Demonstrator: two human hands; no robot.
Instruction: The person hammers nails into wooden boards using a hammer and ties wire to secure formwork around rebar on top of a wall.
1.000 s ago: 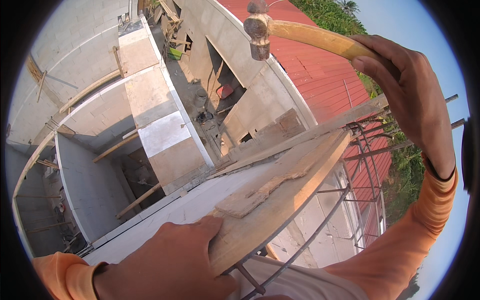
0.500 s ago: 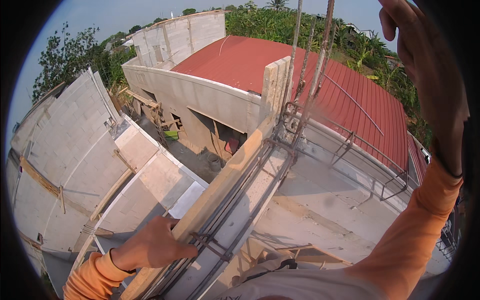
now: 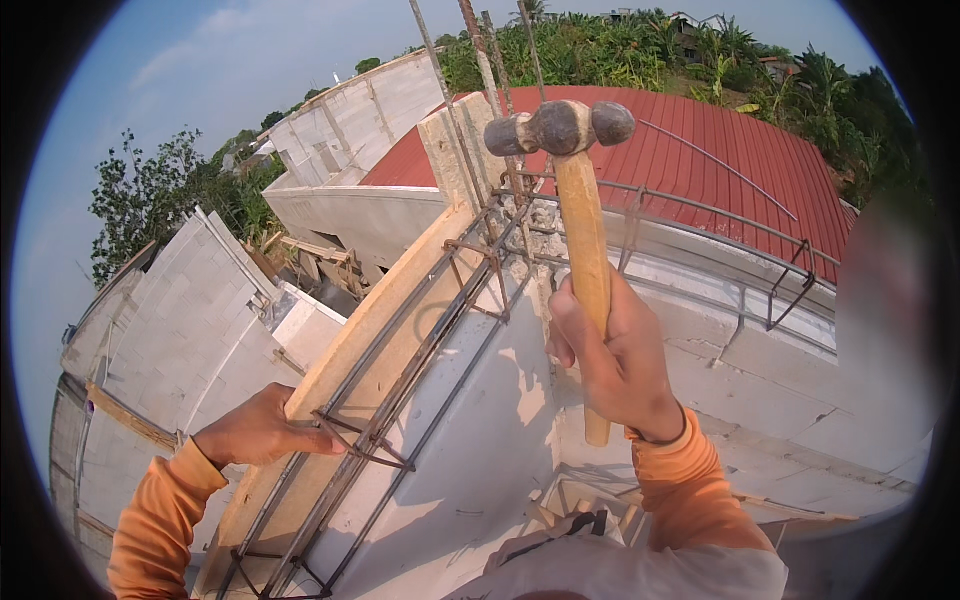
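My right hand (image 3: 622, 365) is wrapped round the wooden handle of a ball-peen hammer (image 3: 582, 225). The hammer is upright in front of me, its grey metal head at the top and the rounded peen toward the right. To the left, my left hand (image 3: 258, 425) grips the edge of a long wooden board (image 3: 350, 322), its thumb reaching over toward the bars. Along the board's inner side runs a cage of steel reinforcing bars (image 3: 462, 300) with bent ties, above a pale block wall (image 3: 470, 410). The hammer head is clear of the board.
Upright reinforcing bars (image 3: 480, 55) rise at the corner beside a short upright plank (image 3: 452, 150). Another bar cage (image 3: 720, 210) extends right along the wall. Beyond lies a red metal roof (image 3: 700, 140). Grey block walls (image 3: 190, 310) stand at the left, with a drop between.
My right hand has come down and inward from the upper right edge, bringing the hammer into view. My left hand still holds the board, and the view has shifted.
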